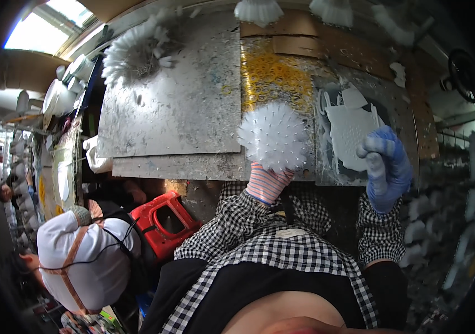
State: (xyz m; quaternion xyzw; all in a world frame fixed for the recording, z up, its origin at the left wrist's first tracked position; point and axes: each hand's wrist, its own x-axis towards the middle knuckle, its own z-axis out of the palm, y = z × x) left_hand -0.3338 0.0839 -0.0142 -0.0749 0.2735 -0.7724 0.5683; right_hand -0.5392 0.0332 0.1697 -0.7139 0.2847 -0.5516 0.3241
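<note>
My left hand [268, 183], in a pink-and-grey striped glove, is closed around the base of a round white spiky bundle [275, 136]. Many small pointed tips stick up from its top, and its lower part is hidden by the glove. My right hand [387, 167], in a blue glove with whitish fingers, is held over the near right of the bench. Its fingers are curled together; whether anything is between them I cannot make out. Just left of it, a thick white paste [349, 133] is spread on a grey plate [332, 177].
A large grey board [182, 122] covers the bench's left side, with a heap of white spiky pieces [131, 58] at its back. Yellow residue [276, 75] stains the middle. More white bundles [258, 10] stand at the far edge. A red stool [162, 220] and a co-worker [90, 261] are at left.
</note>
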